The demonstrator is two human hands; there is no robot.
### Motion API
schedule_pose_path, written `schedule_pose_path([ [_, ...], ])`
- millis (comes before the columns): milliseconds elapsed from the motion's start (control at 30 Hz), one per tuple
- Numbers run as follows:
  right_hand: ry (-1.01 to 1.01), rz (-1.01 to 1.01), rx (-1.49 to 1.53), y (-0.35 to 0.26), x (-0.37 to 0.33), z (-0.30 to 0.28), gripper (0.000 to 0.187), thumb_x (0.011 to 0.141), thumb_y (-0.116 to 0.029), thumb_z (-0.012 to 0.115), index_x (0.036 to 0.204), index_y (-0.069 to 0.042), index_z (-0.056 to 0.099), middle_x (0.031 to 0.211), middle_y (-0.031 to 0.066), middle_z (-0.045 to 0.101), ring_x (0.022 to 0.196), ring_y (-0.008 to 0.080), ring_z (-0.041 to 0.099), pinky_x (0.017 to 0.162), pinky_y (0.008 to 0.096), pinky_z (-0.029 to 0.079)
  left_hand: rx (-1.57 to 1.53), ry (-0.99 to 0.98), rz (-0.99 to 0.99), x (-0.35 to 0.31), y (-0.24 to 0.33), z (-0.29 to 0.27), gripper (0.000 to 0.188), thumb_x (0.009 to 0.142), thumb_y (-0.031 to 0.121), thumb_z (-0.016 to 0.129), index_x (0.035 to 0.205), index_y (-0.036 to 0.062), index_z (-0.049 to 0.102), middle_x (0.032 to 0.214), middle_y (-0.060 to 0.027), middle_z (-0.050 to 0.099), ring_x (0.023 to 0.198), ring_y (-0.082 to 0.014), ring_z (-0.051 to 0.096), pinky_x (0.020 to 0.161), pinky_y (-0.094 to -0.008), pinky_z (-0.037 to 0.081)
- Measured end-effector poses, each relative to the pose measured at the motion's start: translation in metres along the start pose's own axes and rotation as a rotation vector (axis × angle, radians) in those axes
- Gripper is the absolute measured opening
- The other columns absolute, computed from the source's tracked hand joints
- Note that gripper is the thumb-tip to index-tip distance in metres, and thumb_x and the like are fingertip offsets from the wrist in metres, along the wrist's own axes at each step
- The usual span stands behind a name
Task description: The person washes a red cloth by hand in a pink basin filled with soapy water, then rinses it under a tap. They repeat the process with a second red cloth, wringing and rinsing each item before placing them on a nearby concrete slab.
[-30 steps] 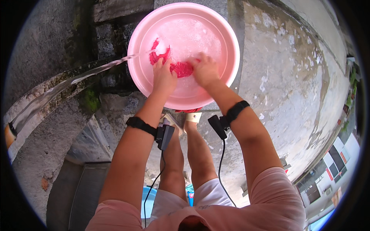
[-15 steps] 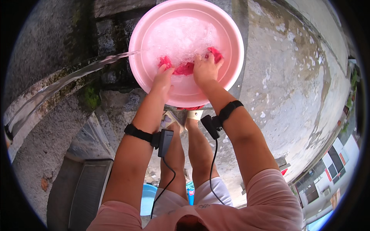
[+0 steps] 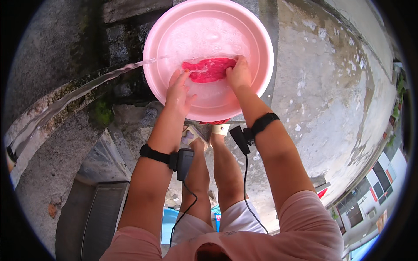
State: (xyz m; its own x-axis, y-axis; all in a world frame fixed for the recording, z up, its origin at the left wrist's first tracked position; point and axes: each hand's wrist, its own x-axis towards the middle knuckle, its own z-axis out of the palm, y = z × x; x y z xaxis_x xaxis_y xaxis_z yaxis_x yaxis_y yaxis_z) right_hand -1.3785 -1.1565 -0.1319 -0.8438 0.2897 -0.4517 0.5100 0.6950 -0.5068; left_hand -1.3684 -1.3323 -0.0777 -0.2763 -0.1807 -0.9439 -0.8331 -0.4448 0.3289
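Note:
A wet, crumpled red cloth (image 3: 210, 71) lies in the water of a round pink basin (image 3: 151, 71). My right hand (image 3: 240, 74) is closed on the cloth's right end, thumb and fingers pressed together at its edge. At the other end, my left hand (image 3: 177, 90) has its fingers apart, with the fingertips at or just beside the cloth; whether they touch it is hard to tell. A stream of water (image 3: 109, 74) arcs in from the left over the basin's rim.
A dark hose end (image 3: 11, 153) shows at the far left. Stone ledges and a wet wall flank the basin, with a concrete slab (image 3: 322, 95) on the right. A light-blue tub (image 3: 169, 222) stands by my legs. Something red shows below the basin's near rim.
The cloth has gone from bunched and partly under my hands to a longer shape stretched across the water. My right hand has shifted right to its end; my left hand has drawn slightly nearer me.

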Motion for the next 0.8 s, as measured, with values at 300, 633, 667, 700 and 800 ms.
schedule_pose_path([
  [300,-0.275,-0.794,0.374,-0.064,-0.101,-0.03,0.024,0.073,-0.002,0.066,0.096,-0.005,0.059,0.091,0.0102,0.058,0.089,0.0297,0.06,0.079,0.0353,0.052,-0.117,-0.328,0.007,-0.008,0.008,-0.009,0.033,0.092,0.034,0.056,0.117,0.0124,0.057,0.109,-0.0042,0.062,0.093,-0.0169,0.059,0.078,-0.0388,0.049],
  [633,-0.435,0.302,1.496,-0.054,-0.068,-0.061,0.019,0.092,-0.015,0.063,0.106,-0.007,0.053,0.096,0.0081,0.063,0.092,0.0143,0.062,0.077,0.0287,0.053,-0.234,-0.479,0.138,-0.056,-0.007,0.029,0.03,0.093,0.024,0.061,0.116,0.0065,0.055,0.11,-0.007,0.06,0.1,-0.0171,0.059,0.085,-0.0322,0.05],
  [667,-0.353,0.206,1.389,-0.052,-0.072,-0.065,0.021,0.092,-0.014,0.063,0.108,-0.007,0.052,0.096,0.0081,0.064,0.089,0.0147,0.062,0.075,0.029,0.054,-0.203,-0.465,0.16,-0.061,-0.007,0.031,0.031,0.093,0.025,0.061,0.118,0.0079,0.053,0.112,-0.007,0.059,0.102,-0.0178,0.059,0.086,-0.0321,0.049],
  [700,-0.27,0.114,1.28,-0.053,-0.076,-0.067,0.023,0.091,-0.013,0.063,0.111,-0.008,0.052,0.095,0.0081,0.064,0.087,0.015,0.063,0.074,0.0294,0.054,-0.171,-0.451,0.18,-0.067,-0.007,0.031,0.033,0.093,0.027,0.061,0.12,0.0093,0.052,0.113,-0.0071,0.058,0.104,-0.0184,0.058,0.088,-0.0321,0.049],
  [800,-0.191,-0.198,0.715,-0.057,-0.086,-0.076,0.032,0.087,-0.006,0.063,0.117,-0.008,0.054,0.099,0.0122,0.065,0.086,0.025,0.066,0.074,0.0341,0.055,-0.256,-0.567,-0.197,-0.076,-0.005,0.02,0.035,0.098,0.038,0.049,0.123,0.0132,0.049,0.114,-0.0042,0.057,0.106,-0.0184,0.056,0.088,-0.035,0.049],
])
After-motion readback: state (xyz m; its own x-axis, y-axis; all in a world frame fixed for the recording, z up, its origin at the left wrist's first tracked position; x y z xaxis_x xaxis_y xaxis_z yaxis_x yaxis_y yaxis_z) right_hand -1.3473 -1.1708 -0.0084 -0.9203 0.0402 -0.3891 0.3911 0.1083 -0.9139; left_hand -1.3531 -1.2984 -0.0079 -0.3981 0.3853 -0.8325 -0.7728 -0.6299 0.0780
